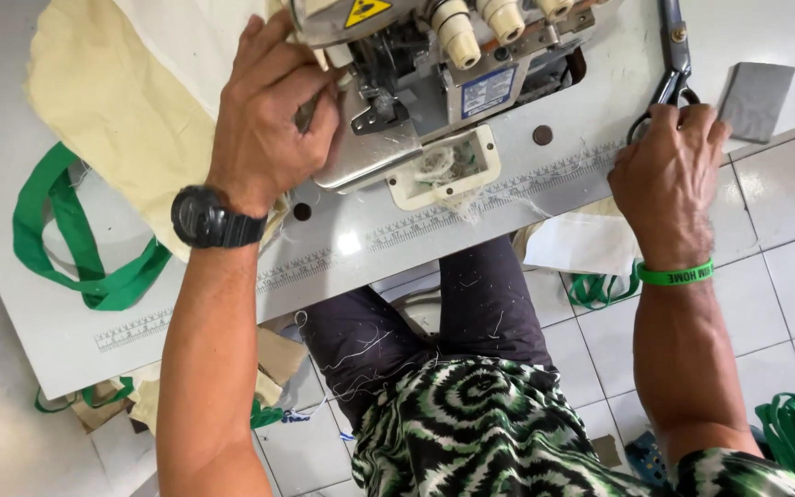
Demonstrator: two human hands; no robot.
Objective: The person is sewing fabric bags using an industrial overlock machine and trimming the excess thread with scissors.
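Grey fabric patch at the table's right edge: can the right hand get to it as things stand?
Probably yes. The right hand rests on the scissors beside the grey patch, with bare table between them and nothing blocking.

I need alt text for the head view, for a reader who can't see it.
Looking down at a sewing machine on a white table, the left hand presses cream cloth at the presser foot while the right hand closes on scissors. A green strap lies at the left, a grey patch at the right.
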